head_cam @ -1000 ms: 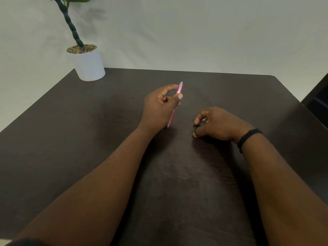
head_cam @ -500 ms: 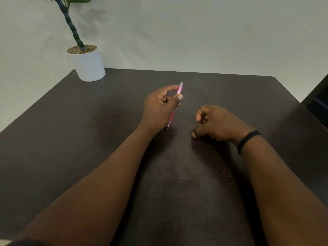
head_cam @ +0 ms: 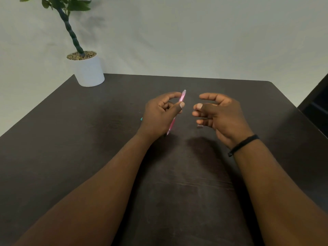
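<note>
Left hand (head_cam: 159, 116) pinches a slim translucent pink plastic pen (head_cam: 178, 110) above the dark brown wooden table (head_cam: 71, 139).
Thumb and forefinger clamped on pen, tip down. Right hand (head_cam: 221, 116) just beside it, fingers apart, loosely bent. 1 small silvery piece (head_cam: 200, 126) lies below them. White cylindrical plant pot (head_cam: 89, 72) in far-left corner, well apart.

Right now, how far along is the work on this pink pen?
Done: the pink pen is taken up, pinched between thumb and fingers of the left hand. In hand: the right hand hovers beside it, fingers loose, holding nothing I can make out. Left: a small loose piece lies on the table near that hand, apart from the pen; probably it goes on next.
</note>
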